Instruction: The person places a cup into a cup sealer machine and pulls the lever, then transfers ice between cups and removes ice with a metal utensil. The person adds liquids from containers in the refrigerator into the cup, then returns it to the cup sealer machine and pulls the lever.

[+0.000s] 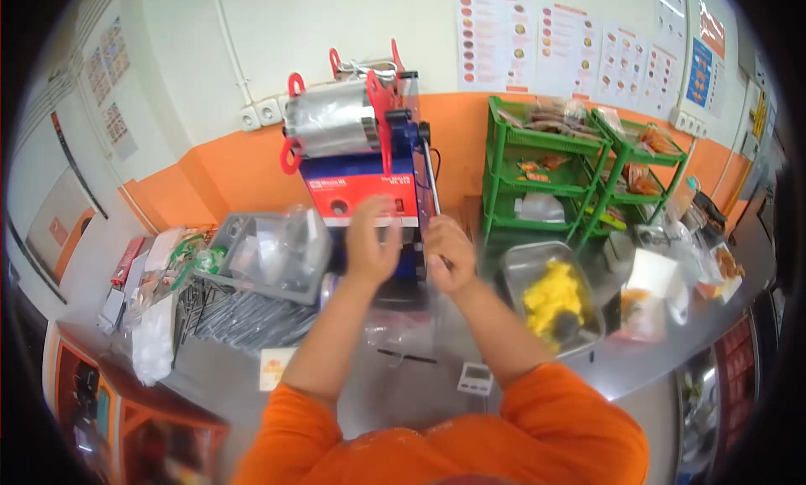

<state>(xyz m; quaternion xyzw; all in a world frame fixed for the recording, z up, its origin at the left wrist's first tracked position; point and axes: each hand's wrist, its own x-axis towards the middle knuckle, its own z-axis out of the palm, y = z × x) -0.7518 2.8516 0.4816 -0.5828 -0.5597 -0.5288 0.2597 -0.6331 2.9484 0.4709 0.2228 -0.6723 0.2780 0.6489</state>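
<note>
A red and blue sealing machine (361,191) with a roll of clear film (333,118) on top stands against the wall. My right hand (450,254) is wrapped round the lower end of the metal lever (434,179) at the machine's right side. My left hand (374,242) is raised in front of the red panel, its fingers apart and nothing in it. What lies inside the machine below is mostly hidden by my left hand and shadow.
On the left are a grey bin (273,288) and wrapped straws (248,321). A steel tray (594,317) of yellow food, a white timer (475,379) and green racks (537,183) stand to the right. A dark pen-like stick (406,356) lies in front.
</note>
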